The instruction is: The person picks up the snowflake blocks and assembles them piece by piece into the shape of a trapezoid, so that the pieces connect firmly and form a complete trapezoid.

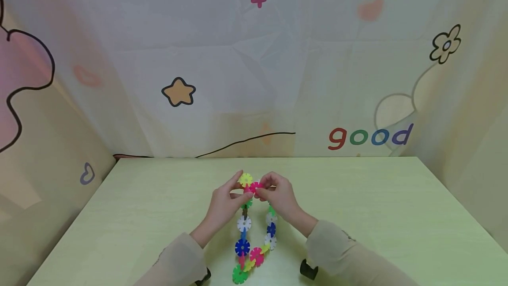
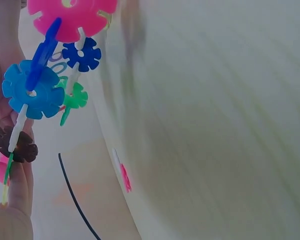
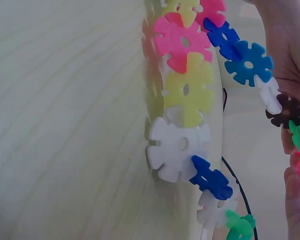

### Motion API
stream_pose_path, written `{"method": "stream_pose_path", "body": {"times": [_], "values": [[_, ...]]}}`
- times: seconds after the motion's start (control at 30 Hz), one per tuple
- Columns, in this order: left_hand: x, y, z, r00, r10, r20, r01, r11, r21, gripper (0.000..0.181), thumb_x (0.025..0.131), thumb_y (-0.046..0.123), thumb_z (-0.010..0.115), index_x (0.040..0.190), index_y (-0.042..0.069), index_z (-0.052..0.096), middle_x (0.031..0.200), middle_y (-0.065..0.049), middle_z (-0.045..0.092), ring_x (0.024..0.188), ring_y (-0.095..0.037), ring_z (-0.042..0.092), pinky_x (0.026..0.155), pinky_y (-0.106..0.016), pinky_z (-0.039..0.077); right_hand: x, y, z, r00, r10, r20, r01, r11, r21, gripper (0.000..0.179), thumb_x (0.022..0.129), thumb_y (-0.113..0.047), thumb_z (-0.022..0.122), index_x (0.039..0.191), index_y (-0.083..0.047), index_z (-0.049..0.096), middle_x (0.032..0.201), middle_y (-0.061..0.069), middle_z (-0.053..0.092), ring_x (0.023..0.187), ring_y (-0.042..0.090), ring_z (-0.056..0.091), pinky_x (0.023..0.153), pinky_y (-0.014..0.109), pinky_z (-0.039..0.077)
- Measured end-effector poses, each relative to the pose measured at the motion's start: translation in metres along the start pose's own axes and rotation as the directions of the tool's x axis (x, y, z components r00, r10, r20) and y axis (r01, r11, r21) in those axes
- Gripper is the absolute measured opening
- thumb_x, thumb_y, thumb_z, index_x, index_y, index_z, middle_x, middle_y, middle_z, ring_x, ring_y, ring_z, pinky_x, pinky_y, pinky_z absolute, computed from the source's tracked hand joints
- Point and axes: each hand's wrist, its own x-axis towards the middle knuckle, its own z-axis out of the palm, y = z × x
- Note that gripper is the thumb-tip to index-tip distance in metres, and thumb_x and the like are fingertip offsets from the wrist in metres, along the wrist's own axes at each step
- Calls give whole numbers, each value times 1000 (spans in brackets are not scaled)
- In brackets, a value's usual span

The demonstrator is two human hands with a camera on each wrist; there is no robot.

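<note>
A chain of slotted plastic snowflake discs hangs in a loop between the hands and down to the table. My left hand (image 1: 224, 206) pinches the chain's upper left end, beside a yellow disc (image 1: 246, 179). Opposite it, my right hand (image 1: 283, 197) pinches a pink disc (image 1: 255, 187), which touches or nearly touches that end; the fingers hide the exact contact. Below are a dark blue disc (image 1: 242, 247) and a green disc (image 1: 240, 274). A brown disc (image 2: 20, 145) and a light blue disc (image 2: 32, 90) show in the left wrist view. A white disc (image 3: 180, 145) shows in the right wrist view.
The pale wooden table (image 1: 377, 215) spreads out on both sides of the hands. A printed cloth backdrop (image 1: 238, 78) stands along its far edge. Black wrist mounts (image 1: 308, 270) sit under the sleeves.
</note>
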Motion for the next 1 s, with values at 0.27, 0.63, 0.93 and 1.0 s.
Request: {"method": "stream_pose_path", "body": {"times": [0.27, 0.63, 0.93, 1.0], "values": [[-3, 4, 5, 998, -22, -60, 21, 1000, -6, 63, 78, 26, 66, 133, 16, 39, 108, -14, 59, 85, -22, 65, 69, -27, 53, -5, -2, 4, 998, -49, -49, 46, 997, -66, 10, 79, 0, 62, 85, -2, 55, 76, 10, 58, 65, 20, 61, 61, 23, 52], [-8, 3, 11, 994, 22, -108, -21, 1000, 12, 65, 75, 30, 68, 130, 7, 41, 98, -12, 66, 85, -19, 65, 67, -22, 52, -12, 0, 8, 989, -127, -82, 113, 981, -155, 7, 79, -4, 64, 82, -6, 57, 76, 6, 61, 67, 12, 58, 61, 18, 50], [-14, 3, 13, 988, 88, -126, -82, 995, 53, 65, 76, 28, 67, 131, 3, 42, 95, -15, 67, 83, -20, 66, 65, -19, 52, -15, 0, 12, 983, -149, -104, 135, 982, -132, 6, 78, -1, 64, 80, -3, 58, 79, 9, 63, 71, 15, 61, 63, 19, 52], [-13, 4, 12, 989, 84, -119, -77, 995, 56, 64, 76, 27, 67, 130, 3, 42, 94, -14, 67, 83, -20, 66, 64, -19, 52, -14, 0, 11, 983, -158, -94, 144, 980, -136, 7, 78, -1, 64, 80, -2, 57, 78, 9, 63, 71, 15, 61, 63, 19, 52]]}}
